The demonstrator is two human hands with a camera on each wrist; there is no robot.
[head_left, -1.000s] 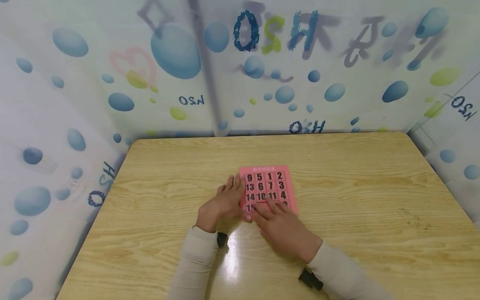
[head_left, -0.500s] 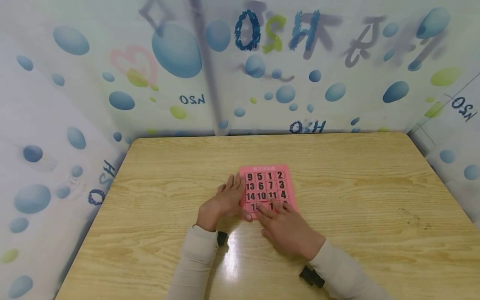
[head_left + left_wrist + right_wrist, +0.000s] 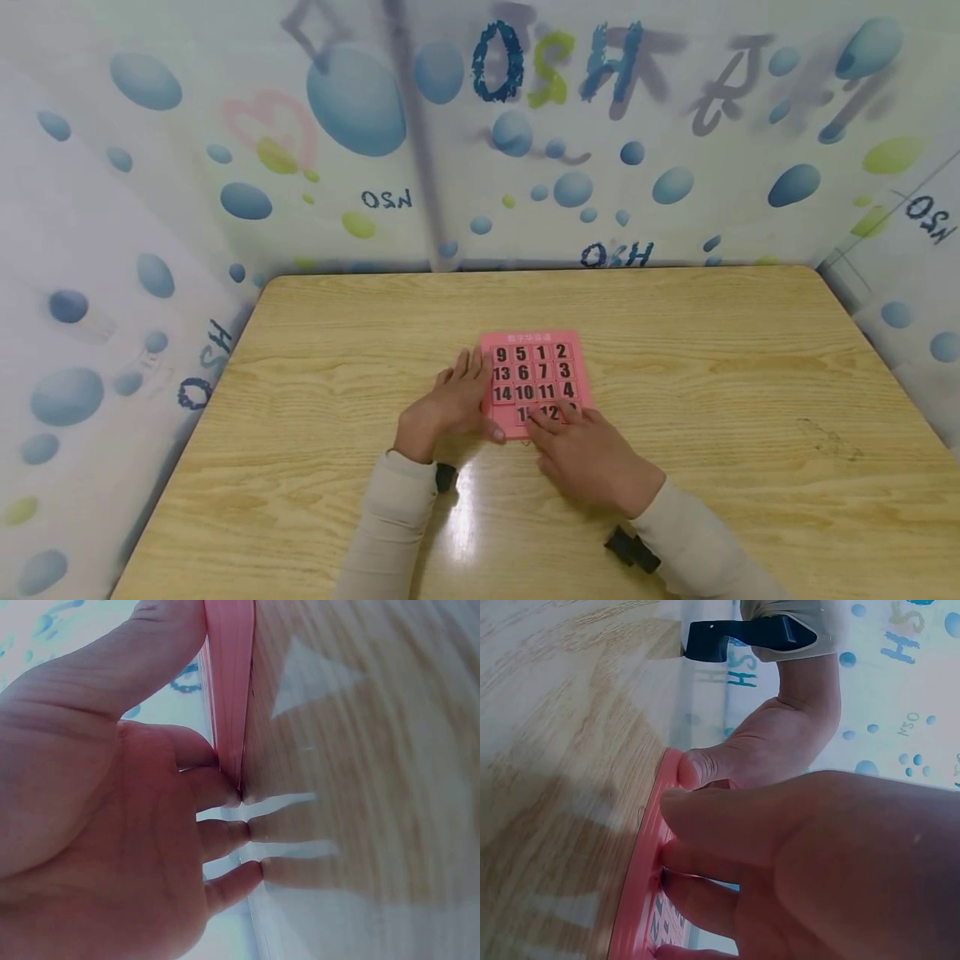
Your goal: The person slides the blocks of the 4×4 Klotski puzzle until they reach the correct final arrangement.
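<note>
A pink sliding number puzzle (image 3: pixel 543 372) lies on the wooden table, its black-numbered tiles in a square frame. My left hand (image 3: pixel 450 404) braces it, fingers along the left side and thumb at the near left corner. The left wrist view shows the puzzle's side edge (image 3: pixel 231 682) against that thumb and index finger. Extended fingers of my right hand (image 3: pixel 592 458) rest on the bottom row, partly covering tile 15 (image 3: pixel 522 413) and the tiles right of it. The bottom row's leftmost slot (image 3: pixel 502 414) has no tile. In the right wrist view, the right hand (image 3: pixel 735 847) overlaps the puzzle's near edge.
The wooden table (image 3: pixel 712 358) extends around the puzzle on all sides. Behind it stands a white wall covering (image 3: pixel 465 183) printed with blue and green drops. Dark camera mounts (image 3: pixel 632 549) sit at both wrists.
Tile 15 has slid right from the bottom row's leftmost slot into the second column. My right hand has moved right with it; the left hand has stayed in place.
</note>
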